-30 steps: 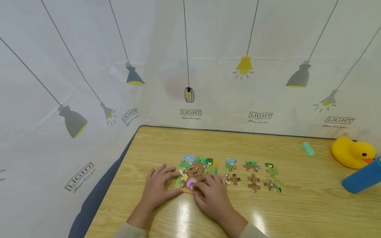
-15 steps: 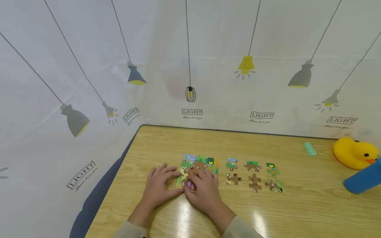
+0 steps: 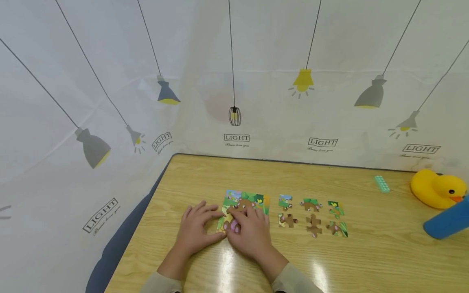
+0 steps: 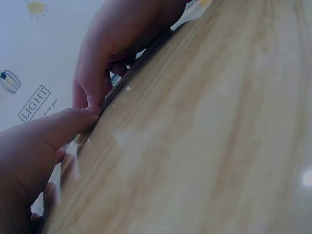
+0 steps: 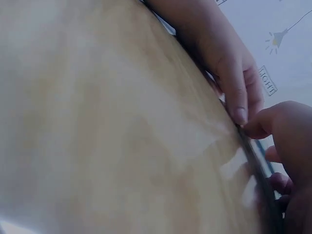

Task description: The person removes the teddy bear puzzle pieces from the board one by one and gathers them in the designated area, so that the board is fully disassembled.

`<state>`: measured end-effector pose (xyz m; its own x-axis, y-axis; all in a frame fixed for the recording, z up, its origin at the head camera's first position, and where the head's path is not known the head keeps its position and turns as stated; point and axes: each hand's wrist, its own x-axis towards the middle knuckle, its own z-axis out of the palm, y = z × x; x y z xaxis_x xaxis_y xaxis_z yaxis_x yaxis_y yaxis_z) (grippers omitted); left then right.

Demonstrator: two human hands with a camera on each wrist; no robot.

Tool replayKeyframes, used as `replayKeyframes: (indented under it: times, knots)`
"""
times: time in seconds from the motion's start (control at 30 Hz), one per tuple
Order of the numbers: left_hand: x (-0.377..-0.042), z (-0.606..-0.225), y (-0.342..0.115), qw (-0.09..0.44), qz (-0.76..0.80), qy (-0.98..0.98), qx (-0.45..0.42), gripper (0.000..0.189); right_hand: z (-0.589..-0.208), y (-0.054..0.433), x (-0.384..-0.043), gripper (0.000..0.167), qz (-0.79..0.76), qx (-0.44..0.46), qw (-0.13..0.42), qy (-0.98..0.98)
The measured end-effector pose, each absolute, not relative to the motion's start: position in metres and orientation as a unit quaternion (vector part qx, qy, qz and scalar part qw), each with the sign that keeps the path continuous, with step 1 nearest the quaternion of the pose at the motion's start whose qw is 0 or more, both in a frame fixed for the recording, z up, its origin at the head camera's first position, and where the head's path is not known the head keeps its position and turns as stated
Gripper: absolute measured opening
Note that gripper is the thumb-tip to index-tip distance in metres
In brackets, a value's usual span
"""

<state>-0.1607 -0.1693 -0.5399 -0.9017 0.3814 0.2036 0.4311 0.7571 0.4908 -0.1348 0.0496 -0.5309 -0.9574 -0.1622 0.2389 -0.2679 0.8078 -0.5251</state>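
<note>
A bear picture puzzle board (image 3: 233, 198) lies flat on the wooden table in the head view. My left hand (image 3: 195, 228) rests at its left side, fingers spread, with fingertips along the left edge and the thumb at the near left corner. Across the lower right part of the board lies my right hand (image 3: 250, 232), its index finger stretched over the bear and its thumb by the near edge. Much of the bear's right side is hidden beneath it. Both wrist views show the left thumb (image 4: 78, 119) and right thumb (image 5: 261, 123) meeting at the board's edge.
Several loose puzzle pieces lie right of the board in two rows, among them a bear-head piece (image 3: 310, 204) and a brown body piece (image 3: 313, 225). Farther right are a mint-green studded block (image 3: 382, 184), a yellow rubber duck (image 3: 436, 189) and a blue cylinder (image 3: 445, 219).
My right hand has moved left over the board, its thumb coming beside the left thumb; its index finger has since stretched out over the bear. The left hand has stayed in place.
</note>
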Motion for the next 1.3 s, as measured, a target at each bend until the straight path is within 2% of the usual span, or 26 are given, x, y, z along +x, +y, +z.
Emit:
replayKeyframes:
  times: [0.17, 0.47, 0.87, 1.3]
  knots:
    - [-0.161, -0.539, -0.168, 0.059, -0.274, -0.933, -0.225, 0.057, -0.524, 0.051, -0.139, 0.05, 0.302, 0.094, 0.049, -0.947]
    - [-0.161, -0.534, -0.169, 0.062, -0.271, -0.933, -0.23, 0.058, -0.512, 0.056, -0.143, 0.064, 0.341, 0.099, -0.007, -0.935]
    - [-0.158, -0.533, -0.17, 0.047, -0.276, -0.935, -0.22, 0.058, -0.516, 0.056, -0.142, 0.061, 0.358, 0.096, -0.008, -0.929]
    - [-0.157, -0.531, -0.169, 0.043, -0.274, -0.935, -0.22, 0.059, -0.521, 0.057, -0.14, 0.063, 0.376, 0.12, 0.024, -0.919]
